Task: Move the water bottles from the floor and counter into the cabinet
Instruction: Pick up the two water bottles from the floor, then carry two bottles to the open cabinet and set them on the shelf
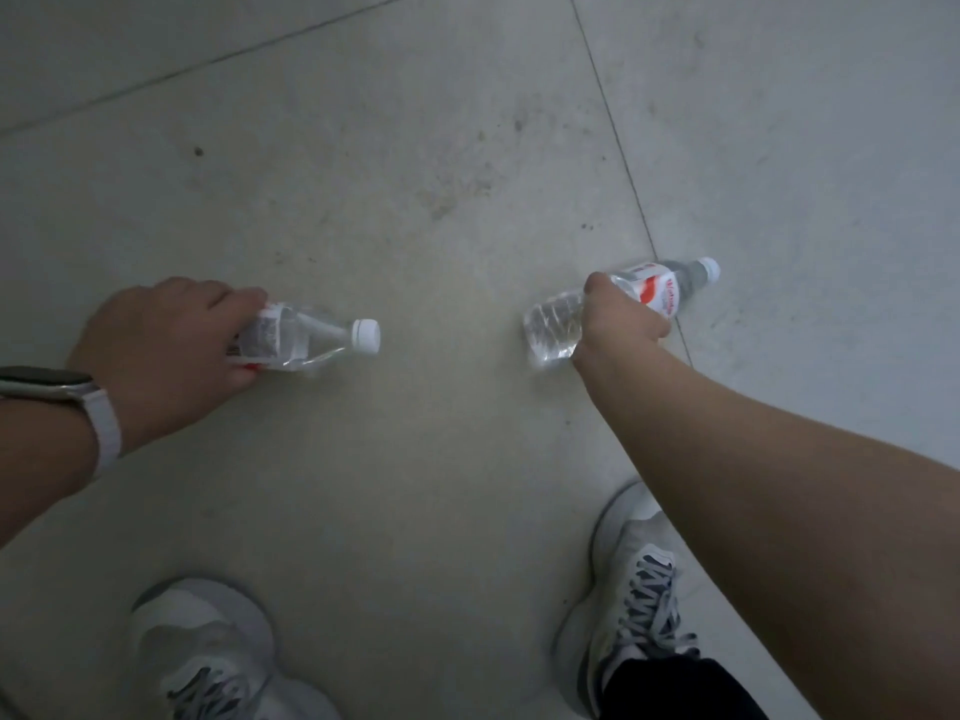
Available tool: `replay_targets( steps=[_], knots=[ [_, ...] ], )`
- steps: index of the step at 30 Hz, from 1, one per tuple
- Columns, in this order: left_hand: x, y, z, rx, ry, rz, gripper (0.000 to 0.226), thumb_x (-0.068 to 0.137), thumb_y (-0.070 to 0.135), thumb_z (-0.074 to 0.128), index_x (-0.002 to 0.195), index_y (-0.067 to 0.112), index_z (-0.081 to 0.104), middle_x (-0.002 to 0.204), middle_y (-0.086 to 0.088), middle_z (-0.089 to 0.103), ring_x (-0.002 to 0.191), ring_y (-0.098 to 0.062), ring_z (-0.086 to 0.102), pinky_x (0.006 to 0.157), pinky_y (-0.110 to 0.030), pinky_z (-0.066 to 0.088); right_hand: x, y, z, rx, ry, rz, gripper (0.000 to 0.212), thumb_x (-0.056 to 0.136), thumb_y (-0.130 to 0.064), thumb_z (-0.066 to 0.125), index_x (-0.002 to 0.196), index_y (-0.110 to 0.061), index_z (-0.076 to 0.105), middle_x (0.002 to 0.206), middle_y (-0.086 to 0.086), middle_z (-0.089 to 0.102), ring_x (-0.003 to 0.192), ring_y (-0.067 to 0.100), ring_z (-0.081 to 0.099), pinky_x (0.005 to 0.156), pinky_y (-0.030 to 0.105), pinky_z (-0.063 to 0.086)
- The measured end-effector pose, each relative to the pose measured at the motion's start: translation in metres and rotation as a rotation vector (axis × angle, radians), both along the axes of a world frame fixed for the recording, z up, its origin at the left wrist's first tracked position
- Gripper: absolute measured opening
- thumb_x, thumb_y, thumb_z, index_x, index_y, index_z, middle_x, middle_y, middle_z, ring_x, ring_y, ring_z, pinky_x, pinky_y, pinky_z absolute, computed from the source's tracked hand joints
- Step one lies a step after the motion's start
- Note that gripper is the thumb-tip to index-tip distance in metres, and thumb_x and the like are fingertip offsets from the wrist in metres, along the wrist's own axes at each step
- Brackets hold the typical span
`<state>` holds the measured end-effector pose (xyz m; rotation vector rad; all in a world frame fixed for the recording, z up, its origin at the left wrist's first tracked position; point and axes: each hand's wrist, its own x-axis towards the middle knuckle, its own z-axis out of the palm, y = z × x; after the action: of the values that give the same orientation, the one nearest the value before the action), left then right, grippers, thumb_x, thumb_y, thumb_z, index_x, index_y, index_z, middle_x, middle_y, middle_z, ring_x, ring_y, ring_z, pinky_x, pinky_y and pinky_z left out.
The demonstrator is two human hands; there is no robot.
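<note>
- While both arms reached down, bare tiled floor [415, 148] lay open beyond the hands, shoes [631, 589] close below.
- Fingers were mostly hidden; whether either bottle touched the floor was unclear.
- Left hand [166, 345] clasped the left bottle [306, 337] at its label, cap pointing right.
- Right hand [621, 324] wrapped the right bottle [566, 317] mid-body.

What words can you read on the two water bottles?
Bottle in the right hand, bottle: red letters run along the white and red label, too blurred to read for sure.
Bottle in the left hand, bottle: the label shows dark small print and some red, too small and blurred to read.
Nothing else in view has any writing.
</note>
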<state>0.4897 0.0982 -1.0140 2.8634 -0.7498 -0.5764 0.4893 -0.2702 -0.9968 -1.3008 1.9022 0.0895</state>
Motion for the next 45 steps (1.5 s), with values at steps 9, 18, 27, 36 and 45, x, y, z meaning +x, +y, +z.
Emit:
replay_targets(
  steps=[9,18,27,36,45],
  knots=[
    [-0.007,-0.069,0.081,-0.164,0.073,0.288,0.047,0.072,0.034,0.084,0.112,0.02,0.065,0.095,-0.013,0.069,0.087,-0.04,0.064,0.068,-0.044,0.052,-0.025,0.015,0.046,0.25,-0.193,0.256,0.064,0.059,-0.001,0.072,0.118,-0.013,0.051,0.103,0.009,0.063,0.089,0.029,0.065,0.083,0.048,0.056],
    [-0.009,-0.121,0.231,-0.345,0.257,0.739,0.035,0.074,0.043,0.082,0.096,0.028,0.059,0.082,0.011,0.066,0.075,-0.017,0.064,0.069,-0.039,0.054,-0.034,0.025,0.186,0.422,-0.467,0.68,0.067,0.061,-0.005,0.076,0.118,-0.026,0.048,0.103,0.002,0.067,0.094,0.022,0.069,0.086,0.045,0.056],
    [0.005,-0.131,0.408,-0.566,0.273,0.919,0.028,0.074,0.036,0.083,0.092,0.041,0.061,0.084,0.025,0.069,0.08,0.002,0.066,0.081,-0.033,0.056,-0.029,0.025,0.364,0.283,-0.589,0.794,0.071,0.071,-0.002,0.079,0.125,-0.027,0.041,0.108,-0.005,0.065,0.095,0.007,0.067,0.082,0.024,0.053],
    [-0.009,-0.124,0.614,-0.639,0.158,0.942,0.034,0.075,0.041,0.083,0.099,0.043,0.059,0.087,0.028,0.067,0.085,0.007,0.063,0.077,-0.025,0.049,-0.039,0.032,0.565,0.211,-0.726,0.809,0.069,0.073,-0.005,0.082,0.129,-0.018,0.044,0.112,-0.002,0.064,0.096,0.007,0.067,0.082,0.028,0.056],
    [-0.026,-0.092,0.761,-0.738,0.028,0.924,0.036,0.071,0.046,0.083,0.101,0.038,0.065,0.087,0.025,0.07,0.086,-0.001,0.067,0.079,-0.029,0.051,-0.049,0.047,0.738,0.031,-0.866,0.851,0.059,0.071,-0.009,0.081,0.119,-0.023,0.049,0.108,-0.005,0.066,0.094,0.009,0.068,0.085,0.032,0.056]
  ],
)
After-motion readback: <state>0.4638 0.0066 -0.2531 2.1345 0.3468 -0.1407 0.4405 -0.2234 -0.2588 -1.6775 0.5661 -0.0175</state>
